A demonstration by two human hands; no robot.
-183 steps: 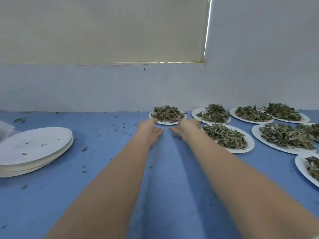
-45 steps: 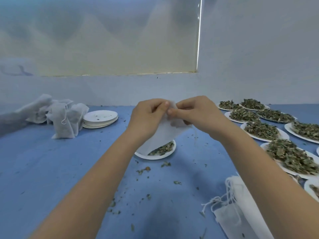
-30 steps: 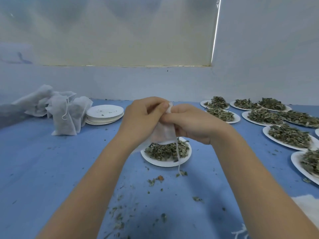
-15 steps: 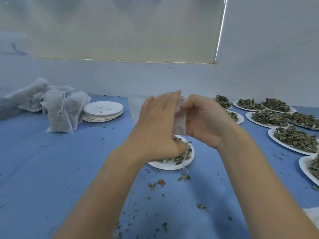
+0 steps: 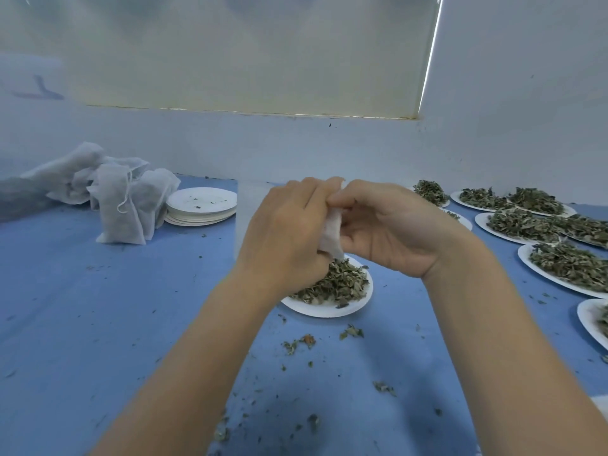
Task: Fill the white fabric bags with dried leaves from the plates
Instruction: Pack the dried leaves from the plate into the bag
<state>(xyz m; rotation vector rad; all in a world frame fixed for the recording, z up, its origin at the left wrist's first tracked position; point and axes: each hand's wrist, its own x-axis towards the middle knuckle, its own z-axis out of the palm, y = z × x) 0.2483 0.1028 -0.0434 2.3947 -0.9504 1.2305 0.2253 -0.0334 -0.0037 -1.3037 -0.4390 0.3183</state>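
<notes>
A small white fabric bag (image 5: 330, 233) hangs between both my hands, just above a white plate (image 5: 329, 309) heaped with dried leaves (image 5: 335, 283). My left hand (image 5: 286, 232) grips the bag's left side with curled fingers, its lower fingers down near the leaf pile. My right hand (image 5: 385, 228) pinches the bag's top edge from the right. Most of the bag is hidden between the hands.
Several more plates of dried leaves (image 5: 523, 222) line the right side of the blue table (image 5: 98, 307). A stack of bare white plates (image 5: 202, 205) and a heap of filled white bags (image 5: 121, 199) sit at the back left. Leaf crumbs (image 5: 299, 343) lie scattered in front.
Both hands have lowered the bag slightly toward the plate, and my left hand's fingers have curled tighter round it. The view has shifted a little to the left.
</notes>
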